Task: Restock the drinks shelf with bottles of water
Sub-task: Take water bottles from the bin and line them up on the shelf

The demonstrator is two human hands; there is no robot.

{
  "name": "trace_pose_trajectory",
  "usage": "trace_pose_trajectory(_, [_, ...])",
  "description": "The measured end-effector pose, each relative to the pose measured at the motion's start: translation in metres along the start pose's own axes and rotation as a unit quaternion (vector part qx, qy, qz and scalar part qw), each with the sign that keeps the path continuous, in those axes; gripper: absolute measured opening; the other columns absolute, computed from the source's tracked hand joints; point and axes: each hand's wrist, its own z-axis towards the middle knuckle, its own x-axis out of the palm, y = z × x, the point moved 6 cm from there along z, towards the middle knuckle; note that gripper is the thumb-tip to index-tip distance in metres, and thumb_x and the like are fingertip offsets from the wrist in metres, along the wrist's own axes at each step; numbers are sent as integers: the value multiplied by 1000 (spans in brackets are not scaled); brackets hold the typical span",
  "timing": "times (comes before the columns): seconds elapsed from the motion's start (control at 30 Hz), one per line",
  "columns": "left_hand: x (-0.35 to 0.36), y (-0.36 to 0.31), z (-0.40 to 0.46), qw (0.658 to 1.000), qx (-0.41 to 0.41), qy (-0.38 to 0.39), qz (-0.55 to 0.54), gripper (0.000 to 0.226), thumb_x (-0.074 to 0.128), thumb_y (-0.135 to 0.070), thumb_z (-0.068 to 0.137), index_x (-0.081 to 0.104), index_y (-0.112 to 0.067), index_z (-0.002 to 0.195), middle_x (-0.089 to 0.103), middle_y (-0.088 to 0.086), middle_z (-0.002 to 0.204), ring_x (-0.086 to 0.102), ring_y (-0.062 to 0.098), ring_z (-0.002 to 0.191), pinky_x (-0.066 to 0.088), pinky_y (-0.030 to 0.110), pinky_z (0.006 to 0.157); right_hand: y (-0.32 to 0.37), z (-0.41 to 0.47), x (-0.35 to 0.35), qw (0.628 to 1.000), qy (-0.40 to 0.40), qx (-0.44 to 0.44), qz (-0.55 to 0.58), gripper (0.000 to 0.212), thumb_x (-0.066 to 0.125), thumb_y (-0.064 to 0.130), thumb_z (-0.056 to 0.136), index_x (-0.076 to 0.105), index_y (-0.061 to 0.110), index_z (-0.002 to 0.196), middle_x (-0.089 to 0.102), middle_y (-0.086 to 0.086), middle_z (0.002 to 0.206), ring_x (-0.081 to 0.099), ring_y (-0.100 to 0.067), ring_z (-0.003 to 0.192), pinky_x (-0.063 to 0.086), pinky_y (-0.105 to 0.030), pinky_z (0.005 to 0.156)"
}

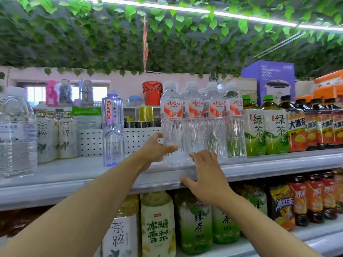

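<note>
Several clear water bottles with red and white labels (193, 119) stand in a tight group at the front of the grey upper shelf (74, 175). My left hand (155, 148) is at the lower left side of the leftmost water bottle (170, 123), thumb across its front and fingers spread behind it, touching it. My right hand (206, 175) lies with straight fingers on the shelf's front edge, fingertips at the base of the bottles. A single purple-tinted bottle (112, 127) stands alone to the left.
Green tea bottles (265, 127) and dark iced tea bottles (315, 125) fill the shelf to the right. White tea bottles (55, 132) and a large water jug (15, 134) stand left. More drinks fill the lower shelf (315, 236). Bare shelf lies between the purple bottle and the water group.
</note>
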Motion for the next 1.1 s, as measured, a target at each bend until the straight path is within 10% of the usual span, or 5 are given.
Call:
trace_pose_trajectory(0.23, [-2, -5, -6, 999, -22, 1, 39, 66, 73, -17, 80, 38, -17, 136, 60, 9, 120, 56, 23, 110, 41, 35, 89, 2, -3, -2, 1000, 0, -6, 19, 68, 58, 46, 86, 26, 20, 141, 27, 3, 134, 21, -16, 126, 27, -29, 107])
trace_pose_trajectory(0.6, [-78, 6, -101, 955, 86, -270, 91, 27, 68, -16, 83, 54, -21, 105, 66, -4, 87, 61, 10, 76, 41, 19, 59, 71, -27, 21, 990, -13, -94, 108, 64, 60, 41, 86, 28, 23, 139, 26, 7, 131, 20, -11, 123, 25, -24, 106])
trace_pose_trajectory(1.1, [-229, 199, -328, 922, -178, -318, 133, 26, 72, -14, 78, 53, -23, 95, 63, -3, 89, 62, 19, 85, 49, 28, 70, 287, -118, 126, 950, 78, -228, 199, 58, 63, 34, 78, 47, 11, 129, 43, -6, 127, 30, -21, 118, 23, -30, 103])
